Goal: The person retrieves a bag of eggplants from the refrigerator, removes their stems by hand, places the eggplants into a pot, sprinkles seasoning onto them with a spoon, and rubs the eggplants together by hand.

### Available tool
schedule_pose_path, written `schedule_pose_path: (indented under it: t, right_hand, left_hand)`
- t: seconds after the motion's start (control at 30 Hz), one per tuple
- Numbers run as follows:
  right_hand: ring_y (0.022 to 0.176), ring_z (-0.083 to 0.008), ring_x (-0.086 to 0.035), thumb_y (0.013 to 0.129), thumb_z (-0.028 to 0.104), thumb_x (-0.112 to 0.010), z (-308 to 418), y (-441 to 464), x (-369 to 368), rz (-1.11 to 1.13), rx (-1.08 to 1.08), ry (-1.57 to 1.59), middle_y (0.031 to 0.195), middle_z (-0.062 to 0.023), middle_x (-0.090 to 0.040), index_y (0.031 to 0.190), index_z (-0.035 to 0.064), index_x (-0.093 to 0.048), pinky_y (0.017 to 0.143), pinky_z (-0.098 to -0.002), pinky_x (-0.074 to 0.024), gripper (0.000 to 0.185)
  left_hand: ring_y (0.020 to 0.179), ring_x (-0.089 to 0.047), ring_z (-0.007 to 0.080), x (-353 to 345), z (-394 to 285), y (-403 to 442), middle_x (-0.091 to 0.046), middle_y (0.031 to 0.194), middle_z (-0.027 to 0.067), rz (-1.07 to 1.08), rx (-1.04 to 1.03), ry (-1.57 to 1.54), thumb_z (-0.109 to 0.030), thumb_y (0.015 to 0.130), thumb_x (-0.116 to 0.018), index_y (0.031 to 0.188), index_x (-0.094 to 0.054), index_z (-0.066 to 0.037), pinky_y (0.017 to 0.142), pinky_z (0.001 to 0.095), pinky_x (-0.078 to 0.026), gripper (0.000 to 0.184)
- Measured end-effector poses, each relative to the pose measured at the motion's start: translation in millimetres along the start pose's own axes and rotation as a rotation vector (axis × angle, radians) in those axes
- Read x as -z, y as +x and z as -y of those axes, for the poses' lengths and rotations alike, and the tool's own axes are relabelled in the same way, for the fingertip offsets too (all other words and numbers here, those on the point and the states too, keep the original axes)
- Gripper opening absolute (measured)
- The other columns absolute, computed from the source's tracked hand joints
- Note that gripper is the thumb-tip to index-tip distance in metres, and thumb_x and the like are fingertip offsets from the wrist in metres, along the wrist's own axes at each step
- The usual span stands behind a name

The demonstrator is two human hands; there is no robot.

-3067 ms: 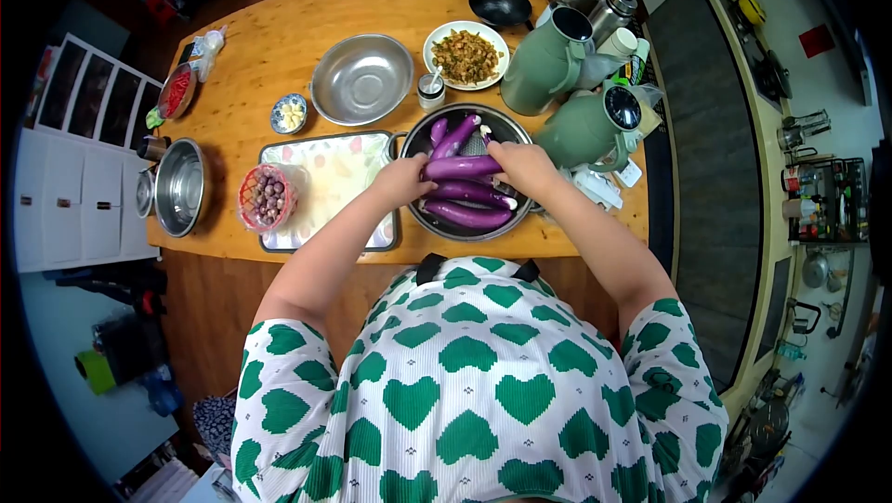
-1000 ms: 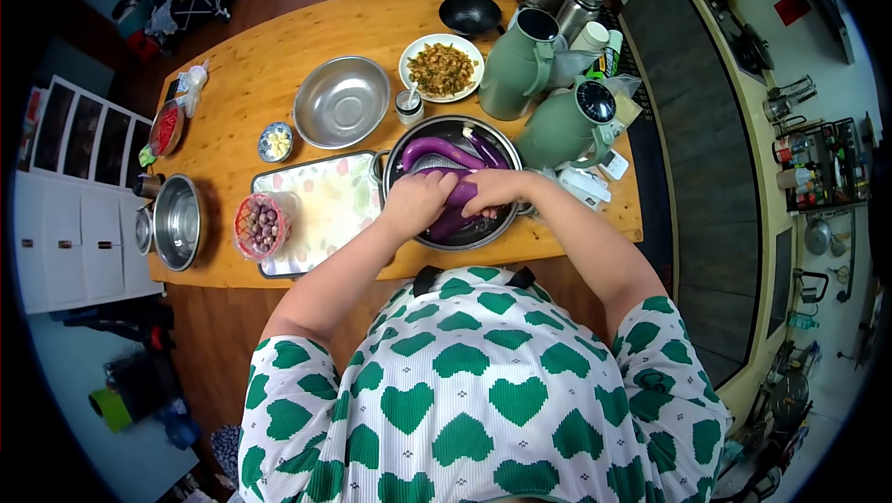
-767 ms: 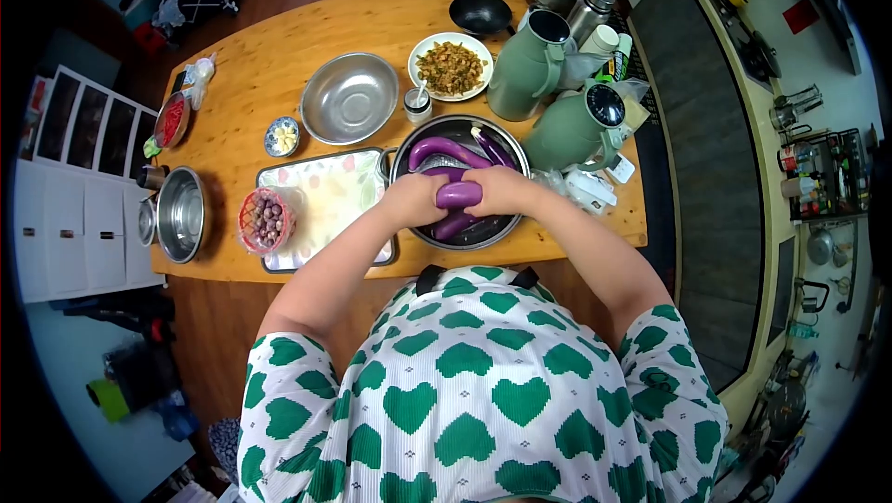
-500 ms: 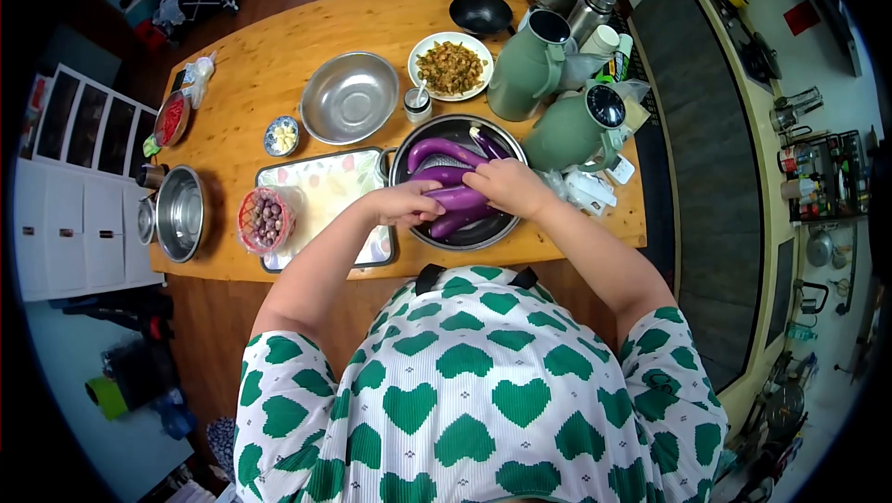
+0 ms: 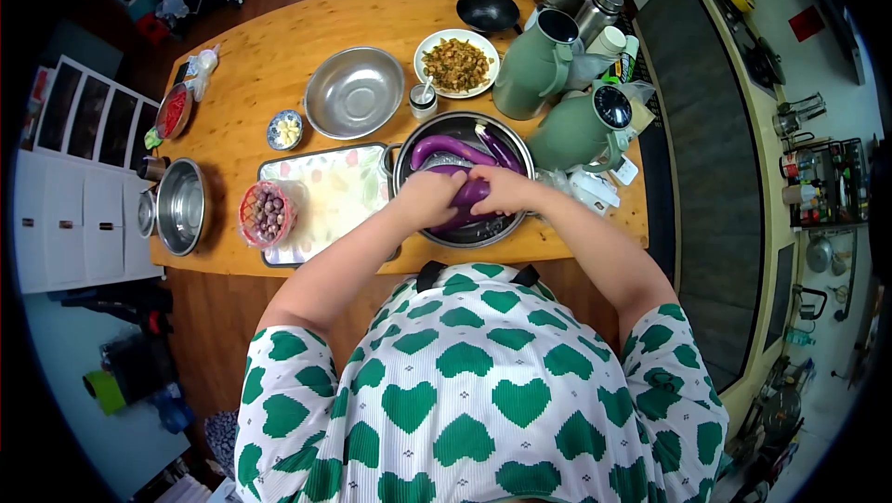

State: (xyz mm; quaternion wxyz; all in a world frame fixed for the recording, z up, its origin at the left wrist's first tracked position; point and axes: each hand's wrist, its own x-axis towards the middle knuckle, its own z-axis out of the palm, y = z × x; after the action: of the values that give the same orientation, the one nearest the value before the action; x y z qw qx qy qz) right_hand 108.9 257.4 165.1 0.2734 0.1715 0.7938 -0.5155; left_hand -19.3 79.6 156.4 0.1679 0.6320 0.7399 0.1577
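Observation:
Several purple eggplants lie in a round metal pot (image 5: 527,152) with side handles, close to the table's front edge. My left hand (image 5: 427,198) and my right hand (image 5: 504,191) are both closed around one eggplant (image 5: 471,193), low over the pot. A long curved eggplant (image 5: 444,144) rests behind my hands, and a thinner one with a pale stem end (image 5: 499,144) lies at the back right. Part of another dark eggplant (image 5: 458,221) shows below my fingers. My fingers hide much of the held eggplant.
Left of the pot lies a tray (image 5: 325,189), with a red basket of small purplish bulbs (image 5: 267,213) at its left. Behind are a steel bowl (image 5: 354,94), a jar (image 5: 423,102) and a plate of diced food (image 5: 456,64). Green jugs (image 5: 578,130) stand close on the right.
My hands have drawn together around one eggplant, which now sits turned between them. The curved eggplant behind lies lower and flatter in the pot. The view has shifted slightly.

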Motion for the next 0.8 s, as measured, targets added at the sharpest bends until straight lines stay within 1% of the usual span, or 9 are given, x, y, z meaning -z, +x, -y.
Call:
schedule_pose_path:
  t: [0.03, 0.07, 0.1, 0.23, 0.37, 0.43, 0.57, 0.63, 0.8]
  right_hand:
    - [0.082, -0.0319, -0.071, 0.080, 0.008, -0.077, -8.8, 6.2, -16.9, -0.305, 0.447, -0.385, 0.091, -0.0142, -0.070, 0.115, 0.0073, -0.058, 0.068, -0.0436, -0.0554, 0.040]
    - [0.088, -0.0344, -0.070, 0.082, 0.010, -0.073, -17.6, 13.0, -25.0, -0.393, 0.503, -0.484, 0.094, -0.0156, -0.070, 0.114, 0.0071, -0.058, 0.074, -0.0447, -0.0552, 0.035]
    - [0.094, -0.0369, -0.069, 0.085, 0.011, -0.068, -3.2, 5.3, -29.3, -0.485, 0.551, -0.580, 0.097, -0.0169, -0.069, 0.112, 0.0070, -0.059, 0.079, -0.0458, -0.0550, 0.029]
    - [0.092, -0.0321, -0.067, 0.089, 0.014, -0.060, 5.9, -3.3, -19.6, -0.569, 0.808, -0.835, 0.094, -0.0109, -0.063, 0.107, 0.0098, -0.059, 0.078, -0.0429, -0.0550, 0.018]
    - [0.095, -0.0358, -0.069, 0.081, 0.015, -0.074, -20.4, 5.1, -6.4, -0.568, 0.527, -0.747, 0.099, -0.0139, -0.067, 0.108, 0.0087, -0.058, 0.080, -0.0464, -0.0558, 0.032]
    - [0.095, -0.0394, -0.070, 0.077, 0.016, -0.081, -34.4, 5.5, -0.8, -0.579, 0.232, -0.673, 0.101, -0.0170, -0.071, 0.112, 0.0069, -0.058, 0.081, -0.0490, -0.0561, 0.043]
    - [0.096, -0.0410, -0.070, 0.080, 0.017, -0.081, -49.8, 13.6, -0.2, -0.688, 0.095, -0.456, 0.102, -0.0201, -0.071, 0.116, 0.0046, -0.058, 0.084, -0.0479, -0.0563, 0.045]
    - [0.108, -0.0402, -0.064, 0.081, 0.015, -0.081, -56.5, 19.3, -3.0, -0.790, 0.220, -0.400, 0.111, -0.0212, -0.066, 0.123, 0.0041, -0.057, 0.096, -0.0460, -0.0520, 0.049]
    - [0.112, -0.0387, -0.058, 0.081, 0.005, -0.073, -45.9, 22.2, -13.6, -0.901, 0.524, -0.463, 0.112, -0.0171, -0.063, 0.115, 0.0046, -0.064, 0.101, -0.0465, -0.0480, 0.035]
  left_hand:
    - [0.083, -0.071, 0.0363, -0.7, -4.7, 0.5, -0.071, 0.088, 0.0193, 0.068, 0.034, -0.042, -0.014, 0.078, -0.077, 0.113, -0.063, -0.005, 0.074, 0.0444, -0.057, 0.039]
    - [0.077, -0.073, 0.0316, -26.1, 7.8, 3.1, -0.072, 0.083, 0.0181, -0.088, 0.023, -0.200, -0.018, 0.080, -0.075, 0.112, -0.063, -0.002, 0.070, 0.0417, -0.058, 0.037]
    - [0.067, -0.070, 0.0235, 5.2, 2.9, 5.9, -0.069, 0.076, 0.0124, 0.302, 0.280, -0.806, -0.021, 0.086, -0.072, 0.112, -0.064, -0.001, 0.060, 0.0361, -0.055, 0.033]
    - [0.055, -0.057, 0.0133, 6.5, 31.7, 5.2, -0.060, 0.068, 0.0044, 0.766, 0.442, -1.519, -0.029, 0.097, -0.065, 0.087, -0.063, -0.005, 0.052, 0.0258, -0.046, 0.027]
    - [0.056, -0.055, 0.0089, 0.9, 53.5, 8.9, -0.058, 0.068, 0.0011, 0.764, 0.503, -0.997, -0.037, 0.095, -0.072, 0.089, -0.064, -0.010, 0.053, 0.0238, -0.046, 0.029]
    - [0.071, -0.067, 0.0210, -11.3, 63.3, -4.4, -0.067, 0.071, 0.0045, 0.237, 0.252, -0.505, -0.040, 0.091, -0.078, 0.091, -0.064, -0.006, 0.066, 0.0364, -0.053, 0.037]
    - [0.091, -0.069, 0.0346, -42.9, 70.9, -12.7, -0.071, 0.093, 0.0147, -0.012, 0.371, -0.140, -0.037, 0.081, -0.084, 0.104, -0.068, -0.010, 0.081, 0.0437, -0.055, 0.039]
    - [0.099, -0.068, 0.0335, -58.9, 62.6, -17.2, -0.070, 0.102, 0.0139, -0.117, 0.153, -0.024, -0.035, 0.078, -0.085, 0.108, -0.069, -0.011, 0.086, 0.0441, -0.055, 0.042]
    - [0.111, -0.063, 0.0327, -82.7, 48.3, -7.0, -0.069, 0.112, 0.0139, 0.104, 0.195, 0.233, -0.038, 0.076, -0.085, 0.114, -0.067, -0.007, 0.095, 0.0434, -0.053, 0.052]
